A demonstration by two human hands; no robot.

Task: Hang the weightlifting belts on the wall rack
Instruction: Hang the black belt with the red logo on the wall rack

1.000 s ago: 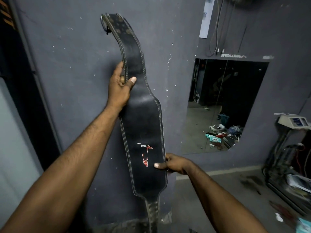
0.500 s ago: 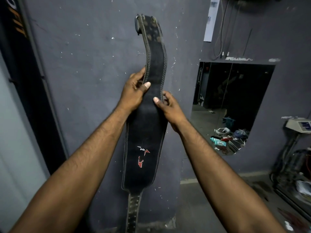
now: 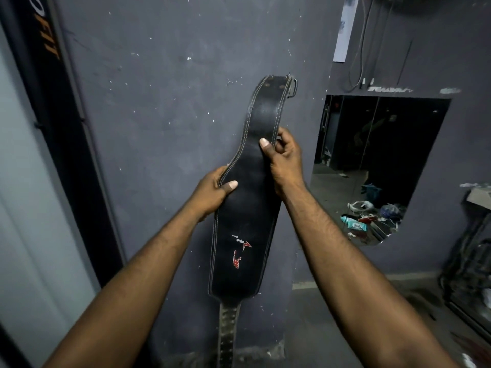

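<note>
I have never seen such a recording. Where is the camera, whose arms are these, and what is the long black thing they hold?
There is no machine here. The camera sits on a person's head and looks forward and down, so both arms are that person's own. The hands hold one black leather belt upright before a grey wall. The left hand grips its left edge; the right hand grips the right edge, a little higher. The metal buckle is at the top end, and a narrow strap with holes hangs at the bottom. To the right is a mirror or opening that shows a cluttered floor.
</note>
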